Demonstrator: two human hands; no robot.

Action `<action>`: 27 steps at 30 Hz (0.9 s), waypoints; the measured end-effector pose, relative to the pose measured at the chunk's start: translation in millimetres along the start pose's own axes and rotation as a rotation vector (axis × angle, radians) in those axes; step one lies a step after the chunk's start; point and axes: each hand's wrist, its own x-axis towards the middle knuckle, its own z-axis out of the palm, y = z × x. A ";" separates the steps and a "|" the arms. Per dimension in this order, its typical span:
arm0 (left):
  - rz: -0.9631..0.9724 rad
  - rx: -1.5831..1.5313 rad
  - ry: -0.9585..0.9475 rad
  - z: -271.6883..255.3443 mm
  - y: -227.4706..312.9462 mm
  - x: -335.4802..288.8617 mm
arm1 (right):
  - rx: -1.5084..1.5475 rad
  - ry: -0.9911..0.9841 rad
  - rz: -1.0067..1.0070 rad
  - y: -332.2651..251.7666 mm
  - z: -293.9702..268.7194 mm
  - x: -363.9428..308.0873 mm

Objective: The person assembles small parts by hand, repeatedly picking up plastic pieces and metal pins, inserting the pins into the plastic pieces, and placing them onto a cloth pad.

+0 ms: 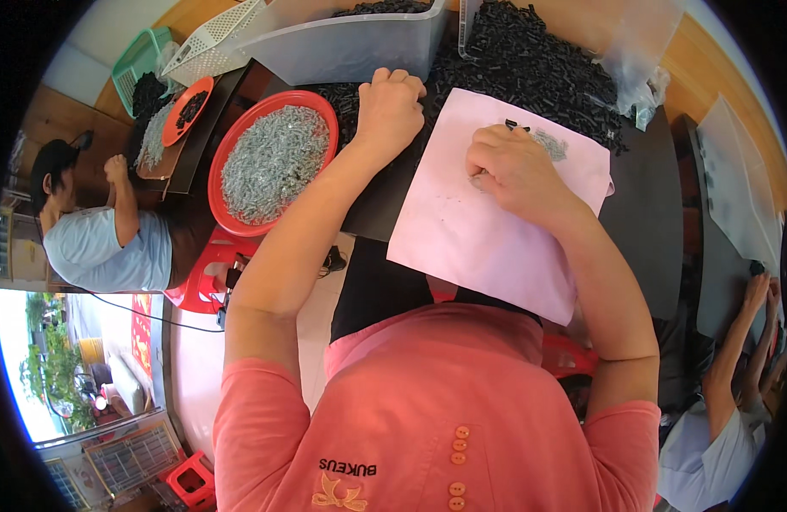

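A pink cloth (461, 247) lies over the table's front edge and hangs toward my lap. My right hand (513, 171) rests on it with the fingers curled together; what they hold is hidden. Just beyond its knuckles show small black pieces (515, 125), and beside it is a little heap of small silvery pieces (550, 145). Left of the cloth, my left hand (387, 111) is closed, its fingertips turned down among loose black pieces (342, 107) by a clear plastic bin (342, 53). Anything in those fingers is out of sight.
A red basin (332, 128) full of small clear-silvery pieces stands left of my forearm. A large spread of short black tubes (547, 68) covers the table's back. A plastic bag (645, 90) sits at the back right. One person (103, 239) works at left, others (717, 410) at right.
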 end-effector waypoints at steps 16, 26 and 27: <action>0.037 0.094 -0.072 -0.2 15.2 4.6 | -0.007 -0.006 0.019 0.3 2.1 -1.5; 0.049 -0.043 0.033 -6.8 2.7 0.6 | 0.069 0.171 0.037 8.4 4.4 -0.2; 0.036 -0.061 0.020 -8.1 1.6 0.1 | 0.070 0.170 0.038 9.2 3.0 0.8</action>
